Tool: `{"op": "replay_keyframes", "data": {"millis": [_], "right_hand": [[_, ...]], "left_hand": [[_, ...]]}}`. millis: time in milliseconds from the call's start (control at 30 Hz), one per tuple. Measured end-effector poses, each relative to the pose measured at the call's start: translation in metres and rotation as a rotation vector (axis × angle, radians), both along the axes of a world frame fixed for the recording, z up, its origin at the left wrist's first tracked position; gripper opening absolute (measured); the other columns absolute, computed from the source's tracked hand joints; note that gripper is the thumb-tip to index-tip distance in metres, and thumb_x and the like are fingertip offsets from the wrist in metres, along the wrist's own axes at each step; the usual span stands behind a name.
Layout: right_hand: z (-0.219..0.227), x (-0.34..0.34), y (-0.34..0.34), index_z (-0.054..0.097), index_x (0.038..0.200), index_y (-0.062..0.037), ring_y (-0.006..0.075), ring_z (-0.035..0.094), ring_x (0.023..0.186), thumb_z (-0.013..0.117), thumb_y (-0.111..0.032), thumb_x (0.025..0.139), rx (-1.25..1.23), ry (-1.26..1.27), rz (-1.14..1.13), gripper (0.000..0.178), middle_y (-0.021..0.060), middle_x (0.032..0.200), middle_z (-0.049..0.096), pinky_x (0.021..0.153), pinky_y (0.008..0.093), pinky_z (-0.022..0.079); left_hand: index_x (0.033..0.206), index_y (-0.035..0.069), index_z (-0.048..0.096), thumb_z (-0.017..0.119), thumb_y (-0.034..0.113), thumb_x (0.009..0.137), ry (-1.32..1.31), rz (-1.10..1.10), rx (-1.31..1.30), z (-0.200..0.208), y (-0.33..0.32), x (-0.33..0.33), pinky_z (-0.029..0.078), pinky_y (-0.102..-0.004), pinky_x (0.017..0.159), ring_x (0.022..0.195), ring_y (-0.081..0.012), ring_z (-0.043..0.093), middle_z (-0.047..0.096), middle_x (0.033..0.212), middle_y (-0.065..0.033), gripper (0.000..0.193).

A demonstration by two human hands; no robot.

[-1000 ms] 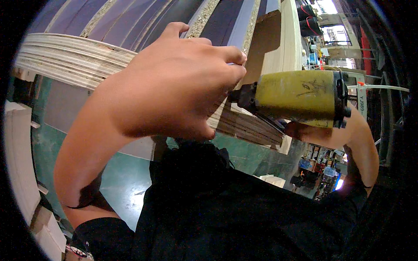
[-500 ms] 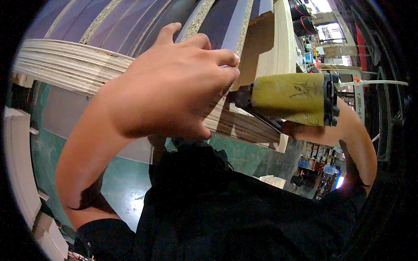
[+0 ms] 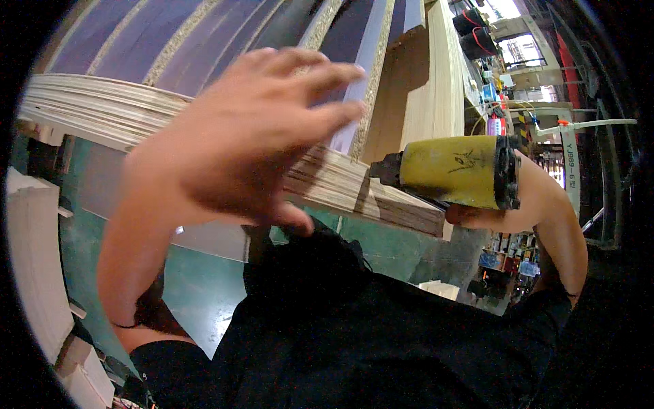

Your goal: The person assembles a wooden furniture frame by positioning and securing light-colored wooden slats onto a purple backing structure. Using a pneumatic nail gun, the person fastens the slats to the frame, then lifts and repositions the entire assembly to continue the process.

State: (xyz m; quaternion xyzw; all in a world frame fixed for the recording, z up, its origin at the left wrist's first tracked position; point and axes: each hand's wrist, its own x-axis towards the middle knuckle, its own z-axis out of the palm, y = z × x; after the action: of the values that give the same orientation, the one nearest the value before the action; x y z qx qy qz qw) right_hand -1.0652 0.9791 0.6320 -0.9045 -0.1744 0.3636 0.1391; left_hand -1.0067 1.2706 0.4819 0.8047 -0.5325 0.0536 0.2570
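Observation:
My right hand [image 3: 501, 219] grips a yellow pneumatic nail gun [image 3: 453, 172] with a dark nose and dark end cap; most of the grip is hidden behind its body. The nose points left, just over the front rail [image 3: 102, 112] of a wooden frame, near the corner. That rail looks like stacked layers of plywood. Over the same rail hovers my left hand [image 3: 248, 129], slightly blurred, its fingers spread and holding nothing. Behind it, several upright strips of particle board [image 3: 182, 39] run away from me, with purplish-grey surfaces between them.
A pale wooden side board [image 3: 441, 88] closes the frame's right side, with a brown panel [image 3: 402, 75] inside it. A whitish air hose [image 3: 593, 124] extends to the right. Pale stacked boards [image 3: 34, 266] stand at the left above a green floor [image 3: 194, 290].
My left hand has drawn back to the left from the nail gun's nose, and its fingers have spread. The nail gun has shifted slightly lower in view, its nose now apart from the left fingers.

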Motion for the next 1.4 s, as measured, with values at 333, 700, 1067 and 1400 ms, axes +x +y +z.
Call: {"op": "replay_keyframes", "data": {"millis": [333,700,1067,1400], "right_hand": [[-0.01,0.032,0.059,0.062,0.131,-0.0047,0.0266,0.063,0.115,0.077,-0.014,0.084,0.107,-0.077,0.095,0.051,0.013,0.126,0.067,0.105,0.0372,0.046],[-0.036,0.054,0.068,0.062,0.133,-0.0009,0.022,0.068,0.113,0.082,-0.005,0.08,0.237,-0.206,0.386,0.056,0.0135,0.123,0.071,0.096,0.0377,0.056],[-0.032,0.044,0.067,0.069,0.124,-0.0033,0.0289,0.067,0.115,0.081,-0.01,0.081,0.14,-0.167,0.302,0.045,0.014,0.123,0.07,0.098,0.0391,0.052],[-0.02,0.034,0.066,0.066,0.127,-0.0068,0.0251,0.067,0.106,0.081,-0.014,0.082,0.037,-0.137,0.173,0.048,0.0102,0.119,0.071,0.096,0.0367,0.052]], "left_hand": [[0.137,0.008,0.06,0.072,0.063,0.072,0.045,-0.096,-0.105,-0.027,0.057,0.029,0.039,-0.0488,0.107,0.13,-0.0422,0.052,0.05,0.151,-0.0188,0.086],[0.116,0.012,0.063,0.092,0.016,0.048,0.215,0.052,0.032,-0.013,0.04,0.01,0.046,-0.0465,0.1,0.125,-0.0335,0.057,0.057,0.144,-0.0062,0.074],[0.127,0.017,0.061,0.096,0.026,0.049,0.003,0.104,0.056,-0.018,0.04,0.01,0.041,-0.047,0.105,0.13,-0.027,0.052,0.057,0.144,0.0005,0.086],[0.133,0.016,0.059,0.094,0.04,0.056,-0.037,0.047,-0.008,-0.019,0.041,0.013,0.039,-0.0479,0.109,0.129,-0.0295,0.052,0.056,0.144,-0.0042,0.088]]}}
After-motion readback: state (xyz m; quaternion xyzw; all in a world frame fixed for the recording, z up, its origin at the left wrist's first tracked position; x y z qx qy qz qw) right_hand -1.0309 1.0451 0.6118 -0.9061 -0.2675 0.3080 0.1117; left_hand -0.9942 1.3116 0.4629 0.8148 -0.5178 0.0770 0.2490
